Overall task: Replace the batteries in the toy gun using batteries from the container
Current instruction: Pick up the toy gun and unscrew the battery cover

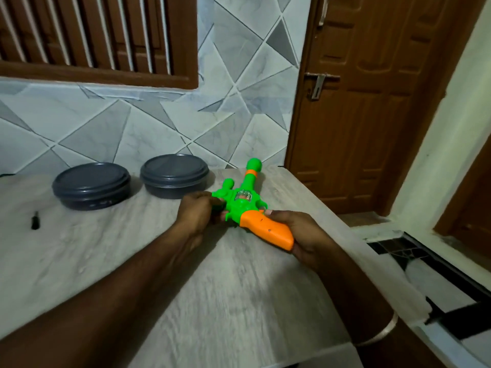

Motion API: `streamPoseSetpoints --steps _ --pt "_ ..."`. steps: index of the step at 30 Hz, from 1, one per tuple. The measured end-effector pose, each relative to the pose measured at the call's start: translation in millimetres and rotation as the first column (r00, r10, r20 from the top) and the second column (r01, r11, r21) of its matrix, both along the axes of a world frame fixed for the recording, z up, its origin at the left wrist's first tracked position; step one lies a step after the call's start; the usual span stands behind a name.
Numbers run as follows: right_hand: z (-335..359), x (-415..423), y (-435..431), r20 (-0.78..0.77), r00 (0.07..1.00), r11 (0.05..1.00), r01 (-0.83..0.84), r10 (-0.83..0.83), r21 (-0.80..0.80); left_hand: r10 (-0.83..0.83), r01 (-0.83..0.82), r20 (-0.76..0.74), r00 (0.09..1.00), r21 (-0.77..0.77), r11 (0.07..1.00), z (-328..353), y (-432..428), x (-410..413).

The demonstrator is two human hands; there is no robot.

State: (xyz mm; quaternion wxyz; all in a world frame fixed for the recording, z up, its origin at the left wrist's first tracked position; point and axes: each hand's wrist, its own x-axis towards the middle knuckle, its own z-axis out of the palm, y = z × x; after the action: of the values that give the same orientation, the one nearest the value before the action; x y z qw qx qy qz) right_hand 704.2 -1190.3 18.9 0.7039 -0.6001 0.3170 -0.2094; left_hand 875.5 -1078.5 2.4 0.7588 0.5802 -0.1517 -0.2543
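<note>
A glossy plastic toy gun [240, 203], green-bodied with a bulbous muzzle and a smooth orange handle, is held low at the pale wood-grain tabletop [186, 288]. The left grip [198, 211] curls round its green body; the right grip [305, 235] clasps the handle's butt. Left of the toy gun sit two round, shallow, dark-grey lidded tubs: the nearer container [174, 175] and the farther container [91, 185]. Farther left lies a small black screwdriver [35, 220].
</note>
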Motion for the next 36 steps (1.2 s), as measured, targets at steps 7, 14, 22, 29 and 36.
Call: streamPoseSetpoints --steps 7,14,22,29,36 --pt "19 28 91 0.269 0.798 0.663 -0.599 0.539 0.448 -0.052 0.065 0.143 0.988 -0.085 0.994 30 94 19" --pt "-1 57 144 0.289 0.665 0.542 -0.736 0.688 0.406 -0.064 0.081 0.238 0.969 -0.06 0.995 27 148 35" --pt "-12 67 157 0.278 0.646 0.502 -0.743 0.711 0.442 -0.035 0.056 0.263 0.964 -0.07 0.996 10 152 51" --pt "-16 68 157 0.378 0.722 0.573 -0.691 0.58 0.44 0.008 0.035 0.251 0.968 -0.166 0.986 4 146 57" --pt "-15 72 162 0.359 0.8 0.638 -0.599 0.48 0.484 0.048 -0.014 0.296 0.954 -0.117 0.993 -2 146 66"
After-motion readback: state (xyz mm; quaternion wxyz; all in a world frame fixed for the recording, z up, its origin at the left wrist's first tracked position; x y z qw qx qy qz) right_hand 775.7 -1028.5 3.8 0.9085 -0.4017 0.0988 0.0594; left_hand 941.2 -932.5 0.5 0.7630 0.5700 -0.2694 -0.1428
